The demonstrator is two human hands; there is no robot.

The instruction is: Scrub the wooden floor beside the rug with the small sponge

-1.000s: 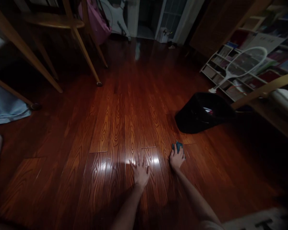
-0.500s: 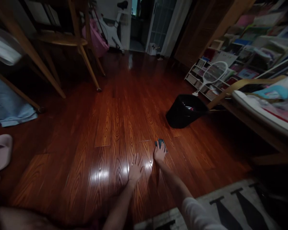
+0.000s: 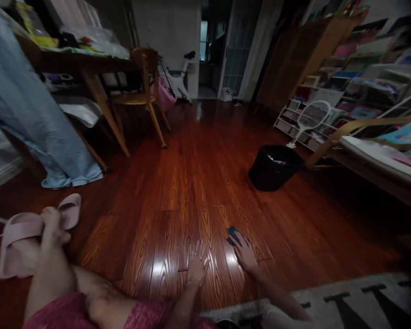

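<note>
My right hand (image 3: 245, 251) lies over a small dark blue-green cloth (image 3: 232, 231) on the wooden floor (image 3: 178, 183). The fingers press down on the cloth, which shows past their tips; the part under the palm is hidden. To its left, my left hand (image 3: 197, 265) rests flat on the bare boards, its fingers spread and nothing in it. A gap of bright, reflecting floor separates the two hands.
A black bin (image 3: 274, 169) stands ahead on the right, near a white racket (image 3: 313, 116). Pink slippers (image 3: 20, 242) and my legs are on the left. A wooden chair (image 3: 147, 98) is farther back. A patterned rug (image 3: 359, 297) lies at the lower right.
The view has tilted up and swung left, bringing my legs and the slippers into sight. My right hand and the cloth are closer to me. My left hand still lies flat.
</note>
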